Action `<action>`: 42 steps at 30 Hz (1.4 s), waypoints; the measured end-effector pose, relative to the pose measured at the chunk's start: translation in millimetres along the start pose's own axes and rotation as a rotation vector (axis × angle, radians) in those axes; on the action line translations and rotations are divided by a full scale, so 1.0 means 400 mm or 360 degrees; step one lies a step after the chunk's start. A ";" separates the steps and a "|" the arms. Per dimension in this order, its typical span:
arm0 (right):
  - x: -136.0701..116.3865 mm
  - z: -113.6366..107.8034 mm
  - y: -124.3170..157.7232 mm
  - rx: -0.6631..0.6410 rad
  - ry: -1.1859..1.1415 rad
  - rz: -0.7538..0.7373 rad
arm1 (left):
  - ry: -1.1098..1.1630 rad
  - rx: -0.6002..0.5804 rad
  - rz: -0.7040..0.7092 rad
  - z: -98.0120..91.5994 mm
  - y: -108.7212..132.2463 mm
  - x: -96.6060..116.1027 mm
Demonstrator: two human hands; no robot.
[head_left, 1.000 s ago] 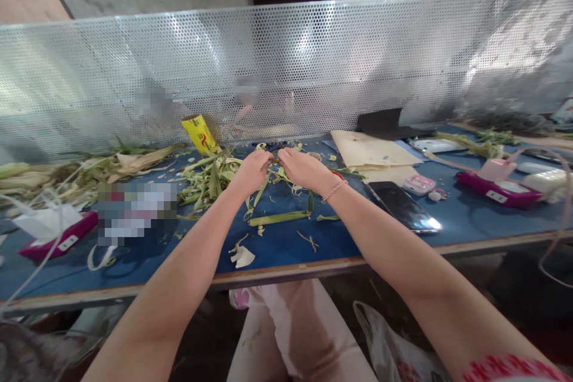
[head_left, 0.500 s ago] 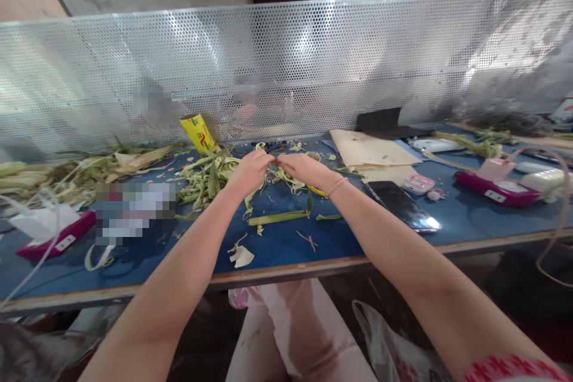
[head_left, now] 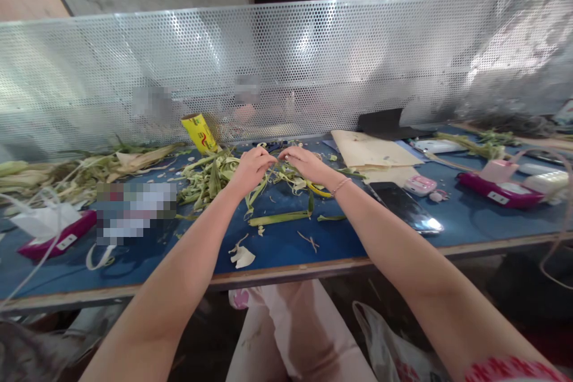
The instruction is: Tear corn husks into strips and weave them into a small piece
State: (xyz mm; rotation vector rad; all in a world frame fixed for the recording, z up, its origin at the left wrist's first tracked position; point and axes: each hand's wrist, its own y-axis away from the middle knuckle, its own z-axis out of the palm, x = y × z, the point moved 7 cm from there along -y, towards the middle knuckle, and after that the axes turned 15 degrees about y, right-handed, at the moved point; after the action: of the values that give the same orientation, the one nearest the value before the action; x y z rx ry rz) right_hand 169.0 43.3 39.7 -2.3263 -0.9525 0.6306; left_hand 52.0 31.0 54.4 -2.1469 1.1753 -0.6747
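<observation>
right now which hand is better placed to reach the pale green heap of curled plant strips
Probably the left hand: it is beside the pale green heap of curled plant strips; the right hand is farther off.

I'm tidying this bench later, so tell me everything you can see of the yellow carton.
The carton is bright yellow with red and darker printing, too small to read. It looks like card, with an open upper end showing a brownish inside. It stands tilted, its top leaning to the left in the picture, at the back of the table, in front of the mesh. Green scraps lie before its base; whether they or the mesh touch it is unclear. Neither hand touches it.
</observation>
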 end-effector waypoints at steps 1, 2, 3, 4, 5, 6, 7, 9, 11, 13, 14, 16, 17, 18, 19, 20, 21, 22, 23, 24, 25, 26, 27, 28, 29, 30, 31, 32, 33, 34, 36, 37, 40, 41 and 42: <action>0.002 0.011 -0.001 -0.0094 -0.0030 0.0016 | -0.0035 0.0018 -0.0020 -0.001 0.001 0.002; 0.003 0.021 -0.001 -0.0168 -0.0040 0.0020 | -0.0073 0.0043 -0.0037 -0.002 0.002 0.004; 0.001 0.027 -0.001 -0.0204 -0.0033 0.0014 | -0.0111 0.0071 -0.0047 -0.005 0.003 0.007; -0.002 0.029 -0.001 -0.0206 -0.0016 0.0003 | -0.0144 0.0100 -0.0050 -0.008 0.004 0.011; -0.005 0.028 -0.002 -0.0186 0.0007 -0.0012 | -0.0171 0.0129 -0.0045 -0.011 0.004 0.014; -0.009 0.026 -0.003 -0.0157 0.0033 -0.0028 | -0.0191 0.0155 -0.0034 -0.015 0.004 0.018; -0.013 0.022 -0.003 -0.0119 0.0065 -0.0044 | -0.0206 0.0186 -0.0026 -0.019 0.004 0.021; -0.022 0.013 -0.003 -0.0026 0.0148 -0.0074 | -0.0222 0.0271 -0.0021 -0.030 0.004 0.025; -0.032 0.005 -0.003 0.0048 0.0241 -0.0097 | -0.0222 0.0392 -0.0029 -0.043 0.006 0.029; -0.040 0.002 -0.003 0.0086 0.0322 -0.0102 | -0.0215 0.0490 -0.0025 -0.053 0.010 0.033; -0.044 0.000 -0.002 0.0099 0.0358 -0.0096 | -0.0212 0.0507 -0.0015 -0.054 0.012 0.036; -0.049 -0.002 -0.001 0.0125 0.0422 -0.0083 | -0.0200 0.0479 -0.0002 -0.047 0.014 0.038; -0.052 -0.002 0.000 0.0135 0.0444 -0.0082 | -0.0180 0.0443 -0.0006 -0.041 0.014 0.036; -0.054 -0.002 0.001 0.0139 0.0458 -0.0087 | -0.0145 0.0403 -0.0022 -0.033 0.013 0.033; -0.056 0.000 0.002 0.0138 0.0470 -0.0097 | -0.0101 0.0359 -0.0044 -0.025 0.012 0.030; -0.057 0.002 0.003 0.0137 0.0480 -0.0114 | -0.0056 0.0316 -0.0069 -0.016 0.011 0.025; -0.059 0.004 0.003 0.0138 0.0491 -0.0136 | -0.0018 0.0278 -0.0090 -0.008 0.010 0.022; -0.061 0.005 0.004 0.0139 0.0506 -0.0163 | 0.0011 0.0248 -0.0105 -0.002 0.009 0.021; -0.064 0.007 0.004 0.0137 0.0526 -0.0189 | 0.0026 0.0230 -0.0111 0.002 0.007 0.020; -0.066 0.008 0.003 0.0128 0.0546 -0.0207 | 0.0030 0.0223 -0.0110 0.004 0.006 0.021; -0.068 0.008 0.003 0.0112 0.0564 -0.0208 | 0.0029 0.0220 -0.0104 0.004 0.006 0.023; -0.069 0.006 0.002 0.0095 0.0580 -0.0191 | 0.0026 0.0219 -0.0095 0.003 0.006 0.025; -0.069 0.004 0.001 0.0079 0.0594 -0.0161 | 0.0019 0.0215 -0.0086 0.002 0.006 0.027; -0.070 0.000 0.001 0.0064 0.0602 -0.0128 | 0.0008 0.0208 -0.0075 0.000 0.006 0.029; -0.072 -0.005 0.001 0.0055 0.0602 -0.0099 | -0.0004 0.0202 -0.0065 -0.002 0.006 0.031; -0.074 -0.010 0.001 0.0050 0.0595 -0.0082 | -0.0014 0.0200 -0.0054 -0.005 0.007 0.033; -0.077 -0.014 0.001 0.0046 0.0581 -0.0075 | -0.0023 0.0201 -0.0042 -0.008 0.008 0.035; -0.080 -0.017 0.002 0.0043 0.0564 -0.0076 | -0.0030 0.0206 -0.0031 -0.011 0.008 0.037; -0.081 -0.019 0.002 0.0044 0.0547 -0.0081 | -0.0034 0.0214 -0.0021 -0.014 0.009 0.038; -0.081 -0.020 0.001 0.0049 0.0529 -0.0087 | -0.0036 0.0225 -0.0011 -0.016 0.009 0.040; -0.078 -0.020 0.000 0.0065 0.0497 -0.0095 | -0.0032 0.0250 0.0007 -0.021 0.009 0.042; -0.075 -0.019 -0.001 0.0074 0.0481 -0.0101 | -0.0026 0.0260 0.0016 -0.022 0.009 0.042; -0.066 -0.014 -0.003 0.0095 0.0416 -0.0122 | -0.0006 0.0279 0.0039 -0.025 0.009 0.042; -0.063 -0.014 -0.004 0.0098 0.0393 -0.0122 | -0.0001 0.0284 0.0041 -0.025 0.009 0.041; -0.060 -0.013 -0.005 0.0098 0.0370 -0.0119 | 0.0003 0.0289 0.0041 -0.026 0.009 0.040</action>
State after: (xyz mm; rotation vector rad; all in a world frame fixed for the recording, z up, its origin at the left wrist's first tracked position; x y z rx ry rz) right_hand 155.8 25.2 49.8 -2.2392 -0.8941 0.3454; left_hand 50.6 13.1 61.6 -1.9772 1.0967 -0.7431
